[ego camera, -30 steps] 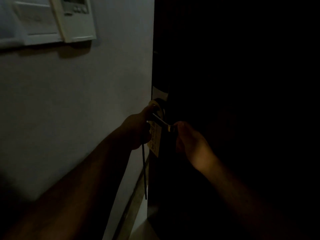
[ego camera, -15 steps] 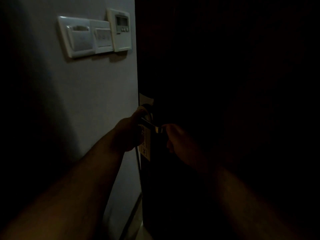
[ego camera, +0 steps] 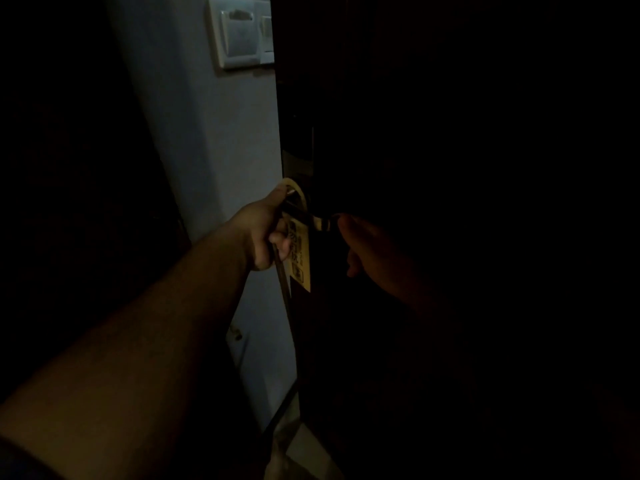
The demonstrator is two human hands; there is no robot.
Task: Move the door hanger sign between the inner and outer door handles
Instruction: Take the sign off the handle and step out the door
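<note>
A: Sign?
B: Yellow door hanger sign (ego camera: 300,251) hangs on the door handle (ego camera: 320,221), loop over it, at the edge of the dark door (ego camera: 450,168).
A: Hands?
B: Left hand (ego camera: 265,233) curled on the sign's left edge, gripping it. Right hand (ego camera: 367,247) just right of the handle; too dark, cannot tell its grip.
A: Else?
B: Wall switch panel (ego camera: 239,32) above the handle.

Pale yellow door hanger sign (ego camera: 300,252) with dark print, white switch plate (ego camera: 239,36), bluish-grey wall (ego camera: 214,140).
</note>
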